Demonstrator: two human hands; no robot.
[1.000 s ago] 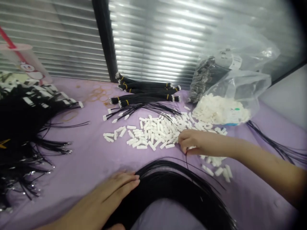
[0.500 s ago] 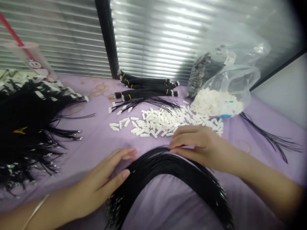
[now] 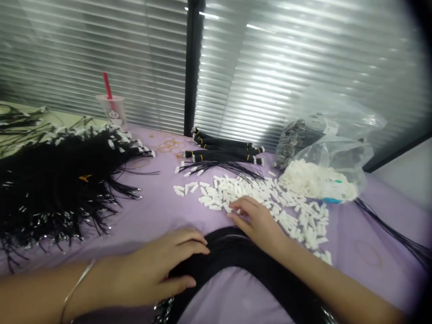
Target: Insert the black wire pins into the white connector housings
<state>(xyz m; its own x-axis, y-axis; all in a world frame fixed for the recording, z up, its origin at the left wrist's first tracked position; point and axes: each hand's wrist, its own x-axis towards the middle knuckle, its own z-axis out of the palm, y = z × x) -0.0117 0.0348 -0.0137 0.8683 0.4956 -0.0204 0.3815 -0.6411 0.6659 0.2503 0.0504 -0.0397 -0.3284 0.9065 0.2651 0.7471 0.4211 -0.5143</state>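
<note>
A thick curved bundle of black wires [image 3: 224, 247] with small shiny metal ends lies in front of me. My left hand [image 3: 172, 265] rests over the left part of the bundle, fingers and thumb apart, gripping nothing. Above the bundle's top, my right hand [image 3: 258, 225] reaches the near edge of a pile of small white plastic connector housings [image 3: 249, 186]. Thumb and fingertips come together around one white connector housing [image 3: 227, 208] there; the contact is partly hidden.
At left lies a large heap of black wires [image 3: 60, 189] with white connectors. Behind it stands a cup [image 3: 114, 112] with a red straw. Tied wire bundles [image 3: 222, 155] lie at the back. A clear bag [image 3: 347, 162] of white pieces stands right, before window blinds [image 3: 270, 58].
My right hand has left the wire bundle and moved to the white connector housings. My left hand stays by the bundle. The camera view has shifted, showing more of the left side.
</note>
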